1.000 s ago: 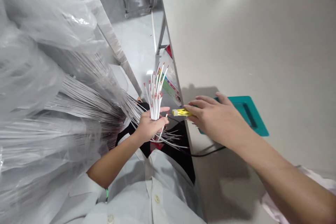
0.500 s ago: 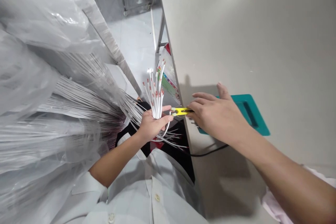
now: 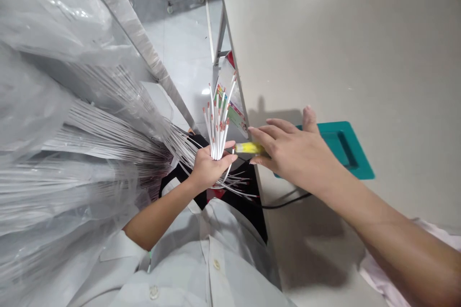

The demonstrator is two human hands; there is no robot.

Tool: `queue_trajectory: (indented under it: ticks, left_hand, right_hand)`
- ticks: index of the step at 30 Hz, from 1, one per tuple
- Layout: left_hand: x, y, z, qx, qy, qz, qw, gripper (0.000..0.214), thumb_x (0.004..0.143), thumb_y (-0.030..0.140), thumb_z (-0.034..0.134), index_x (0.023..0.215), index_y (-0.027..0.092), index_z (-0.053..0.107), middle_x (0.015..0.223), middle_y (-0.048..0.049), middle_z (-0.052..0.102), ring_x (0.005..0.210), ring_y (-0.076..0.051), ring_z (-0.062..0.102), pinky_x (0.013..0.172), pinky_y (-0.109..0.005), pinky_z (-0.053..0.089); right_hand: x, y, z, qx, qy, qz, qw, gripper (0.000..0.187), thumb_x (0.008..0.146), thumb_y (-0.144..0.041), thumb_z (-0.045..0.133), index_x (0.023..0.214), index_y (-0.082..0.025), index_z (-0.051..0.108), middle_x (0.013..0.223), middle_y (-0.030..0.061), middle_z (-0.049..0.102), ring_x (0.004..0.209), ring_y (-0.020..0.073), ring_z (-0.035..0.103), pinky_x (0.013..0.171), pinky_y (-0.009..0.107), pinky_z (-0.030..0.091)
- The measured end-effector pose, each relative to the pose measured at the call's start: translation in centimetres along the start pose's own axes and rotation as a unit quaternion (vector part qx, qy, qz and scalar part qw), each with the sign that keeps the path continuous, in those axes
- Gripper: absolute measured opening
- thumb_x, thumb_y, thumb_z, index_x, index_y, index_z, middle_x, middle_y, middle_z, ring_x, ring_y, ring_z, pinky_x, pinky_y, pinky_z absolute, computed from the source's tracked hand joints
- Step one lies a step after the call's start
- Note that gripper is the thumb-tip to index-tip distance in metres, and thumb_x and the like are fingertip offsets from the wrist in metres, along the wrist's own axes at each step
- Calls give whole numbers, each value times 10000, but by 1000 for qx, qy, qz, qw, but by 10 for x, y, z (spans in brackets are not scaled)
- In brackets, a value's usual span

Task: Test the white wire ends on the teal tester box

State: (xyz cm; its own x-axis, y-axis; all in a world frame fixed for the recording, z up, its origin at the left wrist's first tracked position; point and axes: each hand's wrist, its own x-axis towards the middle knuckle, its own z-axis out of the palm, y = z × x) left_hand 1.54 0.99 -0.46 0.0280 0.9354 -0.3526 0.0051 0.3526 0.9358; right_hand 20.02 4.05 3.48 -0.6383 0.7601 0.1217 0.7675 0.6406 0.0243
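While my left hand (image 3: 208, 169) stays out of this sentence's reach at centre frame, it is closed around a bundle of white wires (image 3: 217, 127), whose red-tipped ends fan upward toward the top of the frame. My right hand (image 3: 293, 153), just right of centre, pinches a small yellow tool (image 3: 248, 148); its long axis runs level, pointing left at the bundle's base. The tool's tip looks to touch the left thumb, though blur hides the contact. A teal tray (image 3: 355, 156) lies on the table (image 3: 360, 48) behind.
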Motion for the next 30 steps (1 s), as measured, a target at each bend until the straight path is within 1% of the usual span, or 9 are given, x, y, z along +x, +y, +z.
queue_trajectory:
  ticks: [7,10,14,17,19,21,26,28,30]
  left_hand:
    - [-5,0,-6,-8,19,-9,1000,359,640,219,692,995,167,700,661,7,633,543,-82,502,538,-209,429]
    - [-10,1,-11,-29,27,-25,999,366,642,204,685,1006,168,690,648,18,622,496,-63,477,495,-200,406]
    - [-20,6,-20,-61,31,-32,997,390,634,214,697,1015,145,656,623,23,620,408,-36,412,408,-187,340]
    - [-28,11,-26,-64,38,-19,997,253,630,248,711,849,130,663,539,32,582,378,-35,405,376,-181,310]
    - [-34,14,-28,-59,23,-8,998,170,644,262,701,746,132,662,443,51,509,358,-40,398,368,-181,303]
    - [-38,15,-30,-61,4,6,998,135,651,258,692,705,137,667,396,61,461,351,-45,395,375,-186,313]
    - [-44,11,-34,-54,-8,21,998,105,661,250,688,689,149,673,539,10,602,490,-86,536,504,-215,435]
    - [-45,8,-35,-39,-18,31,999,105,682,253,673,695,149,680,628,-20,662,601,-125,603,591,-242,479]
    - [-46,7,-35,-38,-28,43,998,103,686,244,668,702,145,690,684,-34,692,669,-150,631,662,-268,498]
  right_hand:
    - [0,0,1,-12,4,2,1000,387,873,-459,434,1093,-178,584,917,119,675,958,303,565,969,665,163]
    - [-1,-3,-4,-4,31,6,999,446,853,-514,441,1085,-165,593,932,134,674,945,305,577,970,639,205]
    - [-7,-27,-10,75,125,43,988,330,854,-427,498,1076,-210,611,994,103,673,906,235,613,865,417,438]
    - [-10,-53,-5,202,179,82,959,215,856,-300,515,1012,-222,641,951,78,682,863,192,633,770,330,505]
    - [-9,-69,3,326,170,117,923,202,846,-290,531,988,-204,648,907,77,678,812,178,635,732,322,523]
    - [-6,-79,12,452,154,147,866,190,821,-309,574,954,-203,660,844,60,673,739,160,626,663,308,530]
    - [2,-90,23,637,178,204,721,89,727,-282,687,805,-250,713,774,22,675,699,134,605,652,293,519]
    - [4,-92,26,698,171,237,654,67,693,-292,714,742,-248,720,714,9,648,620,112,575,572,263,494]
    - [3,-92,30,769,122,263,570,108,661,-332,734,683,-228,712,650,-2,614,508,82,508,462,233,434]
